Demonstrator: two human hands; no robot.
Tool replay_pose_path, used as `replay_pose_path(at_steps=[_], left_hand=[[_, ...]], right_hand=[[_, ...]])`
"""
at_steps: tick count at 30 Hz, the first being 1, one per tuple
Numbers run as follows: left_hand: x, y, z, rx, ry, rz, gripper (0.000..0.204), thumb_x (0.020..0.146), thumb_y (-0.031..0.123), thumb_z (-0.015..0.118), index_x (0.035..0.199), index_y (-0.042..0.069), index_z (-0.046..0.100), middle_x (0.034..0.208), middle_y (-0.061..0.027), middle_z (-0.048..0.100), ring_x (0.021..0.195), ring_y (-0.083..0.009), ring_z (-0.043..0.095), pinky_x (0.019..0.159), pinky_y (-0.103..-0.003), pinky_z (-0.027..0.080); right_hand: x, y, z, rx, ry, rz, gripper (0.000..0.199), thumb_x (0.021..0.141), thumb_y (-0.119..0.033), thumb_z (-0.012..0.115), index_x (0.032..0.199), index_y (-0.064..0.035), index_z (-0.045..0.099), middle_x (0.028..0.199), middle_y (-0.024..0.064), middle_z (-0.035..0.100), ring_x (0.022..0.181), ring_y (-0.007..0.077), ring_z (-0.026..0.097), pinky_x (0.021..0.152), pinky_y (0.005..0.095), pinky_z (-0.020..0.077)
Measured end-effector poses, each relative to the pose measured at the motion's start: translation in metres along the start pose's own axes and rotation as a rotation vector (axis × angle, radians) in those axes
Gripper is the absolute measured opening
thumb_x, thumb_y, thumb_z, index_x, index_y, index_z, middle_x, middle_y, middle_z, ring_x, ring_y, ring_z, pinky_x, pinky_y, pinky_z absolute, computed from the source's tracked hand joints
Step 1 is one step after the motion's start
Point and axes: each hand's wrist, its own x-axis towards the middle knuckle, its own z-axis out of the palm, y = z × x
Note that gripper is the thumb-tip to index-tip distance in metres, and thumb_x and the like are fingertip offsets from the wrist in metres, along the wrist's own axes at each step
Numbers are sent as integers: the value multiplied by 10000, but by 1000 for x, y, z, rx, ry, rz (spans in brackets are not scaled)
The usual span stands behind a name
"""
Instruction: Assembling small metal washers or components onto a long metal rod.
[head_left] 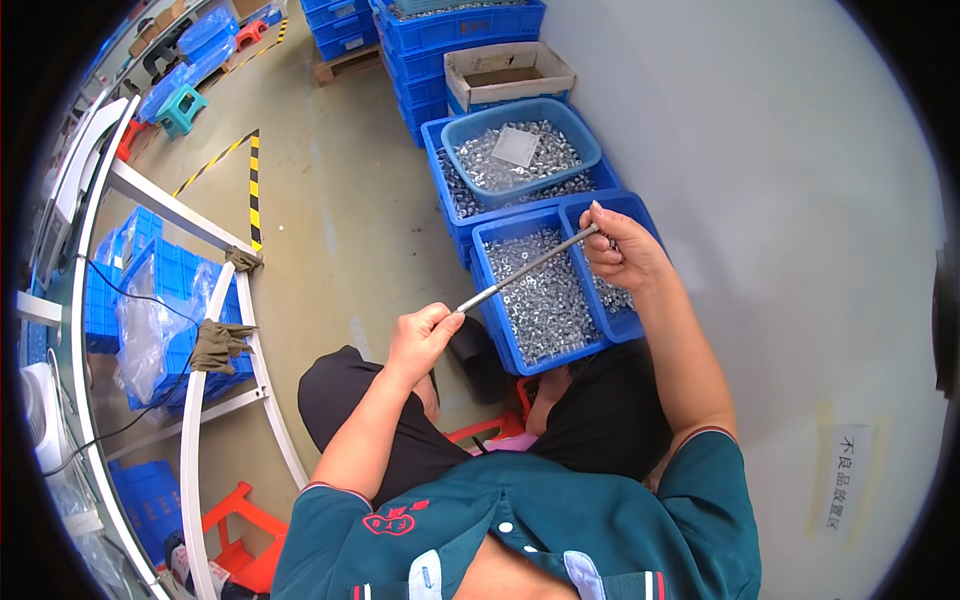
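Note:
A thin grey metal rod (545, 259) slants between my two hands above a blue bin. My left hand (420, 342) is closed on the rod's lower end, where a short stretch looks lighter and thicker. At the raised far end, my right hand (622, 252) pinches the rod between thumb and fingers. Beneath it, the blue bin (487, 275) holds many small silvery metal parts (545, 315) that look like nuts or short sleeves. A narrower blue bin (637, 208) with similar parts stands beside it, partly hidden by my right hand and forearm.
Behind the bins, a light-blue tub (590, 140) of metal parts carries a white card (515, 147). A white carton (560, 80) and stacked blue crates (410, 70) stand farther back. A grey wall (780, 200) borders the right; a white-framed bench (190, 215) is at left.

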Motion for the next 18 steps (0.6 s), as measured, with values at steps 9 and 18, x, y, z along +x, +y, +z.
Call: replay_pose_path(at_steps=[9, 18], left_hand=[[3, -8, 6, -192, -106, -116, 309, 874, 267, 606, 667, 49, 534, 569, 72, 360, 551, -32, 323, 475, -236, 266], [4, -3, 5, -270, -136, -138, 315, 886, 256, 596, 661, 51, 518, 608, 85, 366, 587, -27, 325, 507, -221, 270]], right_hand=[[-4, 0, 14, 15, 127, -21, 245, 918, -291, 533, 979, -57, 572, 595, -26, 424, 430, 27, 316, 361, 163, 227], [-2, 3, 4, 103, 117, -132, 216, 897, -220, 569, 1007, -35, 574, 686, -19, 448, 505, 23, 349, 387, 147, 251]])
